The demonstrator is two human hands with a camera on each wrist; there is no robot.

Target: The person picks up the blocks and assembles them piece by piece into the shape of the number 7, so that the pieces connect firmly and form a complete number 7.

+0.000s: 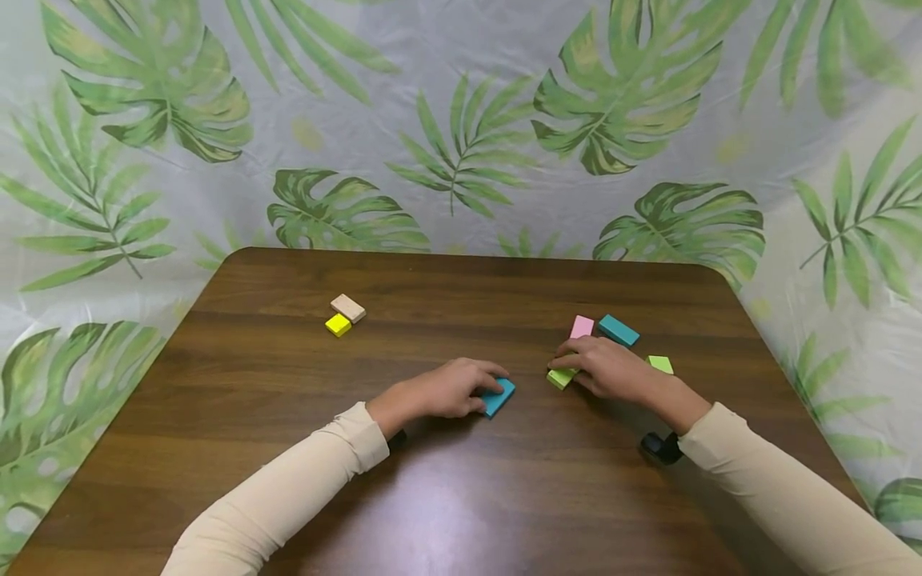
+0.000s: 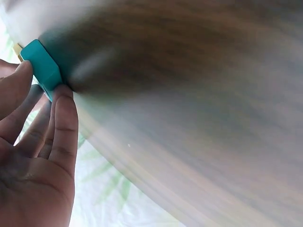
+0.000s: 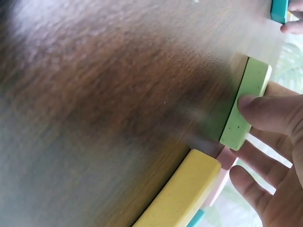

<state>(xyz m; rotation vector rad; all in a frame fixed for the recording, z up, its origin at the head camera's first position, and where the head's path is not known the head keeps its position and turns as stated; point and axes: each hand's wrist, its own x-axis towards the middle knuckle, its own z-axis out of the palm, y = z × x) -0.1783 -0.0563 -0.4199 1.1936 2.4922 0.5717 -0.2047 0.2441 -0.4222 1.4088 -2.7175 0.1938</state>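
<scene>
My left hand (image 1: 454,388) holds a blue block (image 1: 499,398) lying flat near the middle of the table. In the left wrist view the thumb and fingers pinch this block (image 2: 43,66) at its sides. To the right, my right hand (image 1: 605,366) grips a light green block (image 1: 560,378). The right wrist view shows the thumb on one long face of the green block (image 3: 247,104), with fingers behind it. Just beyond that hand lies a pink block (image 1: 582,326), partly hidden by the fingers. The two held blocks are apart.
A teal block (image 1: 618,330) lies beside the pink one. A yellow-green block (image 1: 659,365), yellow in the right wrist view, sits behind the right wrist. At the far left, a pale wooden block (image 1: 349,308) touches a yellow block (image 1: 338,325). A leaf-patterned curtain (image 1: 461,120) hangs behind the brown table (image 1: 252,360).
</scene>
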